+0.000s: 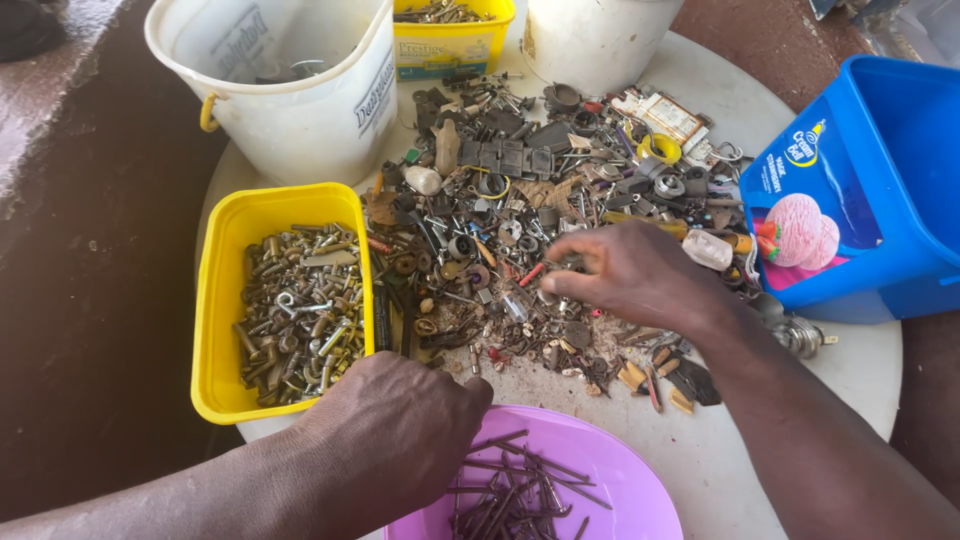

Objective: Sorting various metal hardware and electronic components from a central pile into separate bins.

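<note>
Sorting through: a wide heap of mixed small hardware (520,200) spread over the round white table (850,370), filling the centre of the frame.
Right hand: the right hand (630,275) lies on the heap at centre right, fingertips drawn together in a pinch on some small piece; which piece it is cannot be told, since it is too small and part hidden.
Left hand: the left hand (395,425) sits at lower centre, curled at the rim of the purple bowl (620,470); whether its fingers are closed on anything cannot be told, as they are turned away from view.
Purple bowl: bottom centre, holding long rusty nails (510,490).
Yellow tray: the yellow tray (215,300) at left centre, full of bolts, nuts and screws, touching the heap's left edge.
Other containers: a white bucket (300,110) upper left, a second yellow tub (450,40) top centre, another white bucket (595,40) top right of centre, a blue tub (880,180) at right.
Risk, sharp ends: bare fingers digging among rusty points and cut metal could likely be pricked or scratched.
Risk, spills: pieces at the lower edge of the heap lie loose near the table's rim; a sweep of the right forearm might push them off.
Risk, bowl: the bowl overhangs the near edge, so a heavy press from the left hand may tip it.
</note>
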